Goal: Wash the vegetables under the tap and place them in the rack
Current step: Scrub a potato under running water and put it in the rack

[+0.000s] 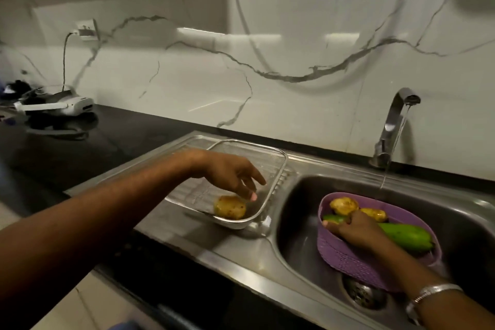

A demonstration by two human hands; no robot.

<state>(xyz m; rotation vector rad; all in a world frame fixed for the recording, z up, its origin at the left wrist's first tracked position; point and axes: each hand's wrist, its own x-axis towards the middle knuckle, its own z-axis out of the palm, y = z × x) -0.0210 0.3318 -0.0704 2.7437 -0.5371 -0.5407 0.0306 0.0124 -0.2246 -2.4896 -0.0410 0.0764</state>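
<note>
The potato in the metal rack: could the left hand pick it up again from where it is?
Probably yes. The left hand hovers open just above the potato, fingertips almost on it, and the metal rack is open on top, so nothing blocks it.

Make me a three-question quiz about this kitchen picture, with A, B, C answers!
1. Where is the metal rack?
A. On the draining board left of the sink
B. Inside the sink
C. On the floor

2. How many potatoes are in the purple basket?
A. None
B. Two
C. Five

3. Is the tap running?
A. No, it is dry
B. It is hidden
C. Yes, water is flowing

Answers:
1 A, the rack sits on the ridged steel beside the sink.
2 B, two potatoes lie beside the green vegetable; the third potato is in the rack.
3 C, a thin stream falls from the spout towards the basket.
</note>
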